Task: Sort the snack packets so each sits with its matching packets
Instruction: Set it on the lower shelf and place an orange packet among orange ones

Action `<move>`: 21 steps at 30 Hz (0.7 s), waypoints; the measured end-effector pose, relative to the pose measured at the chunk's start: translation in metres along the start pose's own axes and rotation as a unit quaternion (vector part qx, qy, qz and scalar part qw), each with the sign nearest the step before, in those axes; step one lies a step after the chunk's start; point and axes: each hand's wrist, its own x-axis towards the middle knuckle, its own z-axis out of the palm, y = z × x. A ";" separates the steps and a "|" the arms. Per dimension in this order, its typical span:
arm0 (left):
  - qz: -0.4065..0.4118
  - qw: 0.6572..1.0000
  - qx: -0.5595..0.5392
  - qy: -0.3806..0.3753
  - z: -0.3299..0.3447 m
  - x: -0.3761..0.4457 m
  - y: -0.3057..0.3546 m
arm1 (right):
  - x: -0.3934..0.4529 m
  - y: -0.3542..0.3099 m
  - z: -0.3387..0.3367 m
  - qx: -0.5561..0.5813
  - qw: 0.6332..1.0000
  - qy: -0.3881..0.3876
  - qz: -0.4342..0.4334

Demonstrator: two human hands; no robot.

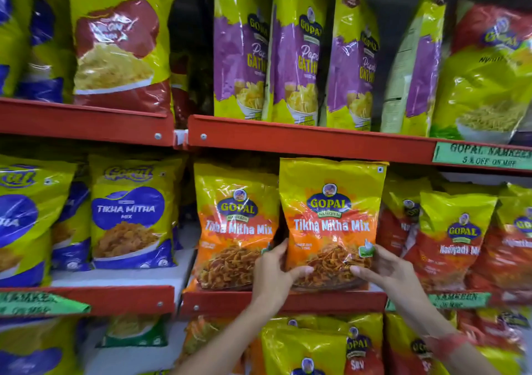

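A yellow-and-orange Tikha Mitha Mix packet [331, 219] stands upright on the middle red shelf [288, 301]. My left hand [273, 274] grips its lower left edge and my right hand [383, 268] grips its lower right corner. Just to its left stands a matching orange Tikha Mitha Mix packet [234, 225], touching it. To the right are red-and-yellow Nadiyadi Mix packets [454, 239]. Blue Tikha Mitha packets [129, 213] stand on the left bay.
The upper shelf [311, 140] holds purple Papdi Gathiya packets [296, 49], a red packet [121, 46] at left and a green-yellow one [486, 69] at right. Sev packets [325, 346] fill the shelf below my arms. Green price labels [483, 155] hang on shelf edges.
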 end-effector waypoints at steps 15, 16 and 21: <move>-0.019 0.998 0.061 -0.027 0.032 0.020 -0.025 | 0.019 0.028 -0.004 -0.016 0.998 0.024 0.060; -0.022 0.998 0.059 -0.026 0.029 0.016 -0.021 | 0.015 0.026 0.001 -0.018 0.998 0.036 0.058; -0.028 0.998 0.044 -0.039 0.005 -0.011 -0.009 | -0.012 0.011 0.040 -0.065 0.991 0.084 0.076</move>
